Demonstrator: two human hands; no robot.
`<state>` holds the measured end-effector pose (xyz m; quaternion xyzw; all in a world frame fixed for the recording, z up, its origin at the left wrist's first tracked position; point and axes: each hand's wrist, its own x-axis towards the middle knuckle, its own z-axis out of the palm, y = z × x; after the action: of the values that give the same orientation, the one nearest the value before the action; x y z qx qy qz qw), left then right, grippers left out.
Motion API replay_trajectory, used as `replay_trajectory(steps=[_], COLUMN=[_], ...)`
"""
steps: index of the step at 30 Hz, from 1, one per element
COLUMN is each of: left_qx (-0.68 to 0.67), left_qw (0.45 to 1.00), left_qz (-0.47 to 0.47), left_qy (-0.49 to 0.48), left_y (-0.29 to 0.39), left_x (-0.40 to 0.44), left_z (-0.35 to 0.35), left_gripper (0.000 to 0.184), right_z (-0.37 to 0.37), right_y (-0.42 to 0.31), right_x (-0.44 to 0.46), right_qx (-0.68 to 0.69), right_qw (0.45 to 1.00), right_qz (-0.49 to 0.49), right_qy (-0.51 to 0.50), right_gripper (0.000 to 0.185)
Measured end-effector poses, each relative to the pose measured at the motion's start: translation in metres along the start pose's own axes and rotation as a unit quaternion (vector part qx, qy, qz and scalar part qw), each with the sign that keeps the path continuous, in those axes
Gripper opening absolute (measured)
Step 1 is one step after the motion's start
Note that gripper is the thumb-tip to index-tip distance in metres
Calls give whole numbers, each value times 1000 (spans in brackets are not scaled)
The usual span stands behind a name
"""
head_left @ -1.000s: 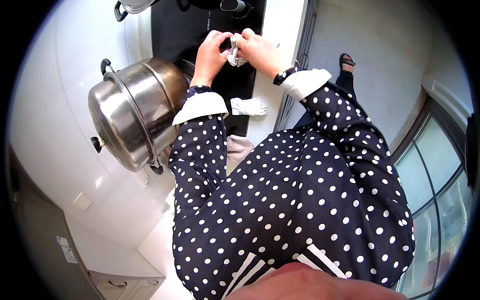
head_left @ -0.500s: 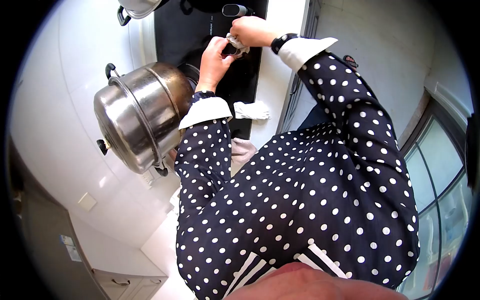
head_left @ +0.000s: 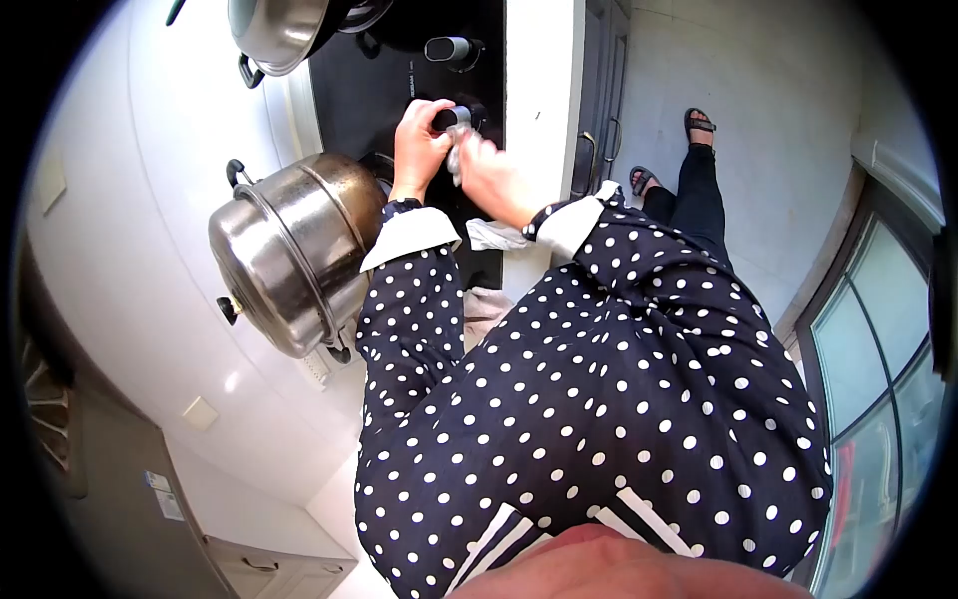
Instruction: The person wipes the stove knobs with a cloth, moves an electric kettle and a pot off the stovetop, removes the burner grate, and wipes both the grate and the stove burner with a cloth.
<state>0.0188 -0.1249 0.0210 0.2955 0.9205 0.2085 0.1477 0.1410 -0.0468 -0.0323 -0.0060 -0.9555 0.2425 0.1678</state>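
My left hand has its thumb and fingers curled round a stove knob on the black cooktop. Just right of it, my right hand is closed on a crumpled whitish cloth, which touches the knob's side; its fingers are slightly blurred. A second knob stands farther up the cooktop. Another folded white cloth lies at the cooktop's edge, below my right hand.
A large steel steamer pot stands to the left, close to my left forearm. A steel pan is at the top left. A pinkish cloth lies near my body. Cabinet doors are right of the white counter edge.
My right hand has moved down with the cloth and turned. The knob between my hands now shows clearly. The view has shifted, bringing more of the pan and both sandalled feet into sight.
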Motion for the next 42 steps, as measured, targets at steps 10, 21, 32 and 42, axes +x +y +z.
replay_trajectory(steps=[10,21,32,42], left_qx=[-19,-14,-15,-47], left_qw=[1000,999,1000,999], left_qz=[6,23,2,14], left_qy=[-6,21,9,13], left_y=[13,6,10,8], left_x=[1,-2,-1,0], left_z=[-2,0,0,-1], left_gripper=[39,39,40,39], right_z=[-27,-1,3,-8], right_y=[39,45,107,40], right_x=[5,31,83,34], right_qx=[366,298,310,109], right_qw=[916,951,932,993], right_qz=[161,58,-164,-13], right_qy=[14,64,-87,52], right_gripper=[22,35,13,21])
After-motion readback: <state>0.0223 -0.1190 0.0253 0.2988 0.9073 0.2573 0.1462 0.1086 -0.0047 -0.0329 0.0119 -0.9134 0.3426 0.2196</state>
